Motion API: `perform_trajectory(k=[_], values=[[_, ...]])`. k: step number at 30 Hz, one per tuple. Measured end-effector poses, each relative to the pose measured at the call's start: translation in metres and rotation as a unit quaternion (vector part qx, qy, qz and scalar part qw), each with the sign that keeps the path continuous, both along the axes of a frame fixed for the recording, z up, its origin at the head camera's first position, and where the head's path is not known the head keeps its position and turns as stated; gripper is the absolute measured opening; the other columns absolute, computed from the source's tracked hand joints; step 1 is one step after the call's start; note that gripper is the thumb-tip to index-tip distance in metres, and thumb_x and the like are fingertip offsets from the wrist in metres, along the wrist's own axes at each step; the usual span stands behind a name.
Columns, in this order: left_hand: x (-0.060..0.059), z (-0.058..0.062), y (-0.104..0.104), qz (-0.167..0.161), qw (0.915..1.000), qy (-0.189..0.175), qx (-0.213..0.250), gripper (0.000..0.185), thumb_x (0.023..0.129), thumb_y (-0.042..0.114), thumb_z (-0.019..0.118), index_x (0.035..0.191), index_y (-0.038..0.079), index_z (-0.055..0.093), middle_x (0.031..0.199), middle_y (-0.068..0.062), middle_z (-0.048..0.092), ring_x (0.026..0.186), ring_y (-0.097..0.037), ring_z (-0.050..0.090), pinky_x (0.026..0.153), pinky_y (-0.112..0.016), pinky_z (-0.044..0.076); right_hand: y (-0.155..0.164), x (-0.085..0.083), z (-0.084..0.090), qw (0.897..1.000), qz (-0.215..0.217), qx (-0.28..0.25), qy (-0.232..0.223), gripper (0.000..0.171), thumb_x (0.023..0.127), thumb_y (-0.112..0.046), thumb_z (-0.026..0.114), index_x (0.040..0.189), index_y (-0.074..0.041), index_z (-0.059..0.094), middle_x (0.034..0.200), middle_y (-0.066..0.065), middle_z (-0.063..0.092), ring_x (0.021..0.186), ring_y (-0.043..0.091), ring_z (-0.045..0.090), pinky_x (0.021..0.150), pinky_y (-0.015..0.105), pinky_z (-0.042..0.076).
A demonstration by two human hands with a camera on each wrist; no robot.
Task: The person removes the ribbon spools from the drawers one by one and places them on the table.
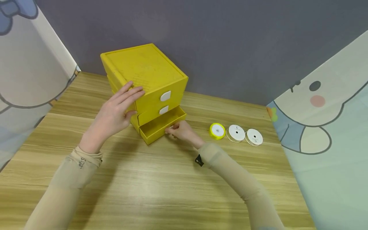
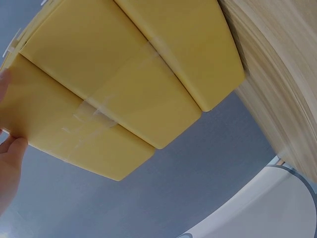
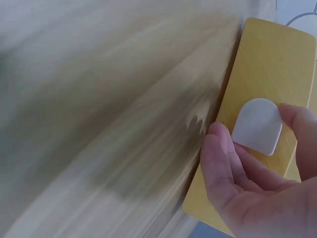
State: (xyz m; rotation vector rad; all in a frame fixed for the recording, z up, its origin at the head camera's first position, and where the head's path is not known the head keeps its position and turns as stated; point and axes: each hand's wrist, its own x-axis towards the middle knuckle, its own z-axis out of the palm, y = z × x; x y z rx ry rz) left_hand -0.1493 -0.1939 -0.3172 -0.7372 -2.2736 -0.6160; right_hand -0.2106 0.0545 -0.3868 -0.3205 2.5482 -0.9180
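Observation:
A yellow three-drawer cabinet (image 1: 143,65) stands on the wooden table, its lowest drawer (image 1: 156,135) pulled partway out. My left hand (image 1: 113,111) rests on the cabinet's top front-left edge, fingers stretched over the top and thumb down by the side. The left wrist view shows the cabinet's side (image 2: 109,74), with strips of clear tape across its seams. Low at the front, my right hand (image 1: 184,130) pinches the lowest drawer's white pull tab (image 3: 258,126) between thumb and fingers. Two more white tabs mark the upper drawers, which are closed.
Right of the cabinet lie a yellow ribbon spool (image 1: 217,131) and two white spools (image 1: 236,133) in a row. A small black piece (image 1: 199,160) shows beside the right cuff. A grey wall (image 1: 230,48) rises behind the table (image 1: 143,191).

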Motion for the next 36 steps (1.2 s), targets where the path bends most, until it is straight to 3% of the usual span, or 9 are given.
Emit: perform_trajectory(k=[11, 24, 36], values=[[0.001, 0.002, 0.0, 0.002, 1.0, 0.001, -0.006, 0.07, 0.068, -0.018, 0.074, 0.133, 0.001, 0.054, 0.138, -0.016, 0.055, 0.138, -0.037, 0.04, 0.099, -0.053, 0.052, -0.022, -0.012, -0.002, 1.0, -0.016, -0.026, -0.001, 0.044, 0.088, -0.038, 0.066, 0.076, 0.004, 0.069, 0.053, 0.003, 0.053, 0.043, 0.005, 0.033, 0.038, 0.016, 0.024], [0.002, 0.001, 0.001, 0.007, 0.9999, -0.009, -0.006, 0.071, 0.068, -0.018, 0.073, 0.134, 0.002, 0.053, 0.138, -0.016, 0.055, 0.139, -0.035, 0.039, 0.104, -0.052, 0.048, -0.036, -0.019, -0.005, 0.997, -0.02, -0.067, 0.013, 0.043, 0.09, -0.029, 0.065, 0.067, 0.007, 0.063, 0.042, -0.007, 0.041, 0.041, 0.004, 0.031, 0.037, 0.016, 0.021], [0.001, 0.0, 0.0, 0.008, 0.9999, -0.004, -0.007, 0.07, 0.069, -0.017, 0.073, 0.134, 0.002, 0.053, 0.138, -0.016, 0.055, 0.139, -0.035, 0.04, 0.096, -0.053, 0.054, -0.036, -0.022, -0.007, 0.998, -0.017, -0.054, 0.018, 0.043, 0.089, -0.031, 0.066, 0.066, 0.005, 0.063, 0.041, -0.008, 0.042, 0.04, 0.004, 0.033, 0.037, 0.015, 0.023]])
